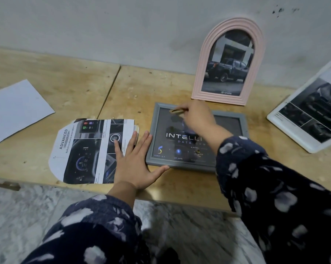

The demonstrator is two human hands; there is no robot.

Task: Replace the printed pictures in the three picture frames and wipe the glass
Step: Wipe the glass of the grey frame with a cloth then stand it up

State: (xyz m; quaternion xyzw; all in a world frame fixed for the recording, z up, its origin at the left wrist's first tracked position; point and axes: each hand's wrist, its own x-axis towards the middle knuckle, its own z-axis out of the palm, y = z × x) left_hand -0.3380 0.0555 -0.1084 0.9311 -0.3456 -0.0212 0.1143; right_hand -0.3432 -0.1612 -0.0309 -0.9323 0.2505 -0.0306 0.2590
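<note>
Lying flat on the table, the grey frame sits before the upright pink frame. Left hand rests spread open, fingers straight, against the grey frame's left edge and a print. Right hand pinches a small tan object over the glass.

bench: worn plywood, seam running front to back | left edge: blank white sheet | front edge: cut car printout, grey frame flat beside it | back edge: pink arched frame upright against wall | right edge: white frame
</note>
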